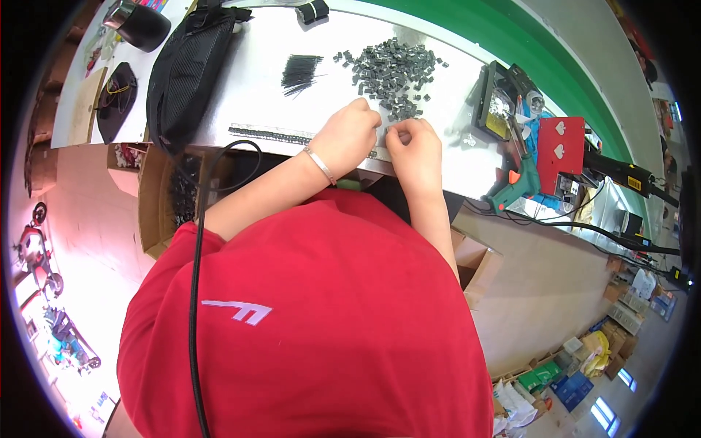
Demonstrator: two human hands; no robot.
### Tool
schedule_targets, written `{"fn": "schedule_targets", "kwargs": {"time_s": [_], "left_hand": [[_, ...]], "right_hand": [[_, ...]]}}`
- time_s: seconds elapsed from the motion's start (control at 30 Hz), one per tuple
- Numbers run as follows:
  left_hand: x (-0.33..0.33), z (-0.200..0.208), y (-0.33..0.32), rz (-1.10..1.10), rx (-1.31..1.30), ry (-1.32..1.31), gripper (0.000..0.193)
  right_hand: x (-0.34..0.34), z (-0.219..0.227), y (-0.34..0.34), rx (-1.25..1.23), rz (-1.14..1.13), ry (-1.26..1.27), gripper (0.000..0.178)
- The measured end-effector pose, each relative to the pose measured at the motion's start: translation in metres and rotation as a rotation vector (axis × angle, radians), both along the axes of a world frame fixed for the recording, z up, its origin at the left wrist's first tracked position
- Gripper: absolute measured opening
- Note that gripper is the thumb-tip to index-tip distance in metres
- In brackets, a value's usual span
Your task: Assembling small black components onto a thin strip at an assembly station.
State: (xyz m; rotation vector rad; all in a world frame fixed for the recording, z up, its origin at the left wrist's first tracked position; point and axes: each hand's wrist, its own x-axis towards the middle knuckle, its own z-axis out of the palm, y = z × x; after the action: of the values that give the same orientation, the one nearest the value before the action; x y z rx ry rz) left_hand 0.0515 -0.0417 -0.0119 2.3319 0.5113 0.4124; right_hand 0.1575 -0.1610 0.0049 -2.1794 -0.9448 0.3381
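Note:
Both my hands meet at the table's near edge, just in front of a heap of small dark blocks [394,69]. My left hand [350,135], with a pale bracelet at its wrist, is closed with fingertips turned inward; what it holds is hidden. Close by on the right, my right hand [414,150] is pinched, thumb against bent fingers, and anything in it is too small to name. A long row of small black pieces [270,134] runs along the edge beside my left forearm and passes under it. Farther off lies a bundle of thin black wire-like strands [301,74].
A black bag [190,80] and a dark bottle [139,25] occupy the left side. On the right are a green glue gun [515,188], a red box [561,148] and black cables. An open carton [155,201] stands below the table's left edge.

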Motion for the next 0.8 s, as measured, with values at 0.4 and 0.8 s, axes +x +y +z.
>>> {"fn": "schedule_targets", "kwargs": {"time_s": [0.4,0.8], "left_hand": [[0.006,0.0,0.002,0.011,-0.105,-0.036,0.012],[-0.004,0.007,0.006,-0.023,-0.097,-0.058,0.013]], "right_hand": [[-0.009,0.001,0.001,-0.008,-0.031,0.029,0.013],[0.007,0.008,0.003,0.073,0.047,0.0,0.014]]}}
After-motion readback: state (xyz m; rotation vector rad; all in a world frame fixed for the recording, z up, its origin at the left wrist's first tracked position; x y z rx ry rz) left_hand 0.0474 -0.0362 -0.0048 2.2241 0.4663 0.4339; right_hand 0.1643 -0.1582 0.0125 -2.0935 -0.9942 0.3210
